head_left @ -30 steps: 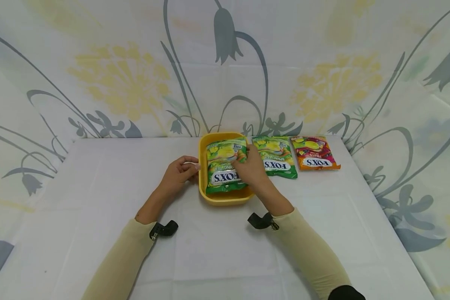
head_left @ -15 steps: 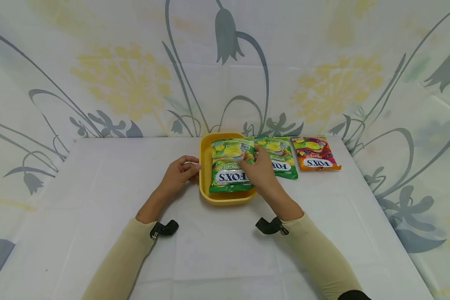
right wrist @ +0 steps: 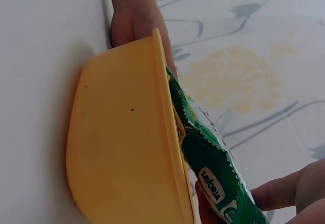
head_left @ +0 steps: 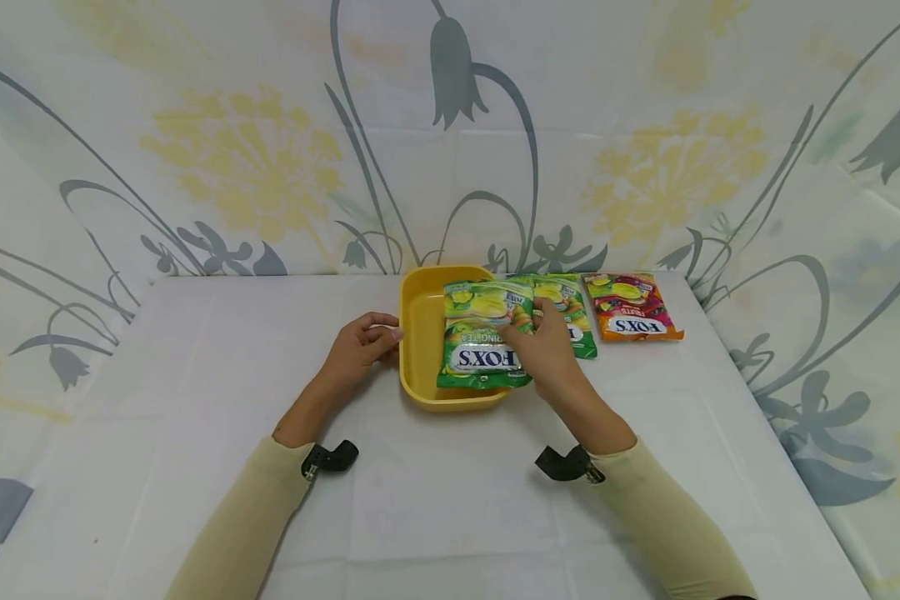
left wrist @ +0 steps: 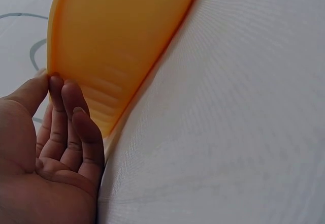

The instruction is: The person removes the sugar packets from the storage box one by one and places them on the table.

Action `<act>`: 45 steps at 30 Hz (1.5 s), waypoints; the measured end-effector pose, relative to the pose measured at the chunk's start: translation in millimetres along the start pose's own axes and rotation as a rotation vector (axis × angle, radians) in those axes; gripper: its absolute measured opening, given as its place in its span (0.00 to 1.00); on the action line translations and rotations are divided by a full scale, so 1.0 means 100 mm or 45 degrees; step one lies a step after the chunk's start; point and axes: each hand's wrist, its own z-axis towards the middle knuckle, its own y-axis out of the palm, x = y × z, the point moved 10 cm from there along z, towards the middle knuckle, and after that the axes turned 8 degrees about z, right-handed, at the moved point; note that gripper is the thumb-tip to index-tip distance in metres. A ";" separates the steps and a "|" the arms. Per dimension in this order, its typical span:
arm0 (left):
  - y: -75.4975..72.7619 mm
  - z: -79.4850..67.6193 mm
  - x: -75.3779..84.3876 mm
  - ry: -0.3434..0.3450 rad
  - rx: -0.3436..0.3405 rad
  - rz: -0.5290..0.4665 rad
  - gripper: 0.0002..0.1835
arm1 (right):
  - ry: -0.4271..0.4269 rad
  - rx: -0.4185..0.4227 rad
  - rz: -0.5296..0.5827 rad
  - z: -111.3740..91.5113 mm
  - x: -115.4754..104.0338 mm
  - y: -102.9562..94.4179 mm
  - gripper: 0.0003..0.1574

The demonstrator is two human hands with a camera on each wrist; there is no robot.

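Observation:
My right hand (head_left: 551, 346) grips the right edge of a green FOX'S candy bag (head_left: 480, 333), thumb on top. The bag lies tilted over the right part of a yellow plastic tub (head_left: 414, 358), overlapping its right rim. In the right wrist view the bag's green end (right wrist: 208, 158) leans just above the rim, fingers on both faces. At the tub's left side, my left hand (head_left: 356, 346) pinches the rim between thumb and fingertips, as the left wrist view shows against the tub wall (left wrist: 117, 36).
Behind my right hand lies a second green candy bag (head_left: 570, 292), partly hidden. Farther right is an orange and purple FOX'S bag (head_left: 633, 308). All stand near the back of a white-covered table (head_left: 435, 500), with a flower-patterned cloth (head_left: 255, 158) rising behind.
My right hand has drawn the green candy bag rightward from inside the tub to over its right rim, baring the tub's left floor. The left hand has stayed put.

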 end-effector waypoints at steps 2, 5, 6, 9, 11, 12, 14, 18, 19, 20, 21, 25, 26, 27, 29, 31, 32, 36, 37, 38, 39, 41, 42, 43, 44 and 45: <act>0.00 0.00 0.00 0.001 0.003 0.006 0.17 | 0.000 -0.007 0.011 -0.03 -0.01 -0.03 0.50; 0.00 0.01 -0.01 -0.004 0.005 -0.001 0.17 | 0.009 -0.010 0.034 -0.07 -0.01 -0.10 0.49; 0.00 0.01 -0.01 -0.006 0.004 -0.005 0.17 | 0.011 -0.008 0.038 -0.08 -0.01 -0.12 0.49; 0.00 0.01 -0.03 -0.020 0.002 -0.029 0.17 | 0.041 0.000 0.036 -0.11 0.02 -0.21 0.50; 0.00 0.01 -0.03 -0.028 0.004 -0.038 0.16 | 0.057 0.006 0.016 -0.12 0.04 -0.27 0.52; 0.00 0.01 -0.03 -0.031 0.007 -0.037 0.16 | 0.063 0.004 0.012 -0.13 0.05 -0.29 0.52; -0.01 0.01 -0.03 -0.034 0.012 -0.035 0.16 | 0.072 0.011 -0.005 -0.14 0.05 -0.33 0.53; 0.00 0.02 -0.04 -0.041 0.015 -0.026 0.16 | 0.064 0.026 -0.017 -0.18 0.04 -0.40 0.51; 0.00 0.02 -0.04 -0.043 0.014 -0.026 0.16 | 0.063 0.030 -0.023 -0.19 0.03 -0.42 0.51; 0.00 0.03 -0.05 -0.045 0.014 -0.026 0.16 | 0.063 0.032 -0.025 -0.20 0.03 -0.43 0.50; 0.00 0.03 -0.05 -0.047 0.015 -0.031 0.16 | 0.065 0.035 -0.031 -0.22 0.04 -0.45 0.49; 0.00 0.04 -0.06 -0.037 0.014 -0.044 0.16 | 0.074 0.030 -0.026 -0.27 0.06 -0.52 0.48; 0.00 0.04 -0.05 -0.033 0.013 -0.046 0.16 | 0.076 0.028 -0.022 -0.29 0.07 -0.53 0.48; 0.00 0.04 -0.05 -0.030 0.011 -0.046 0.16 | 0.076 0.023 -0.015 -0.30 0.08 -0.55 0.49; 0.00 0.04 -0.05 -0.027 0.009 -0.046 0.16 | 0.084 0.020 -0.007 -0.33 0.10 -0.58 0.49; 0.00 0.03 -0.05 -0.027 0.009 -0.038 0.17 | 0.091 0.013 -0.003 -0.35 0.13 -0.61 0.50; -0.01 0.03 -0.05 -0.027 0.010 -0.034 0.17 | 0.095 0.011 -0.002 -0.36 0.14 -0.63 0.49; -0.02 0.02 -0.04 -0.031 0.019 -0.017 0.17 | 0.112 -0.003 -0.008 -0.38 0.19 -0.68 0.50; -0.03 0.02 -0.05 -0.032 0.020 -0.019 0.17 | 0.114 -0.009 -0.012 -0.39 0.20 -0.69 0.50; -0.03 0.02 -0.05 -0.034 0.021 -0.020 0.17 | 0.114 -0.016 -0.013 -0.40 0.21 -0.70 0.50; -0.03 0.03 -0.06 -0.035 0.021 -0.021 0.17 | 0.113 -0.024 -0.013 -0.41 0.22 -0.71 0.50; -0.03 0.03 -0.07 -0.036 0.021 -0.019 0.17 | 0.114 -0.040 -0.006 -0.43 0.25 -0.73 0.49; -0.03 0.03 -0.07 -0.036 0.019 -0.018 0.17 | 0.116 -0.047 -0.001 -0.44 0.26 -0.74 0.48; -0.02 0.03 -0.07 -0.038 0.020 -0.021 0.17 | 0.121 -0.053 0.005 -0.45 0.27 -0.76 0.48; -0.02 0.04 -0.07 -0.039 0.020 -0.021 0.17 | 0.126 -0.059 0.013 -0.46 0.28 -0.77 0.47; -0.02 0.04 -0.07 -0.039 0.017 -0.020 0.17 | 0.128 -0.065 0.021 -0.47 0.29 -0.79 0.47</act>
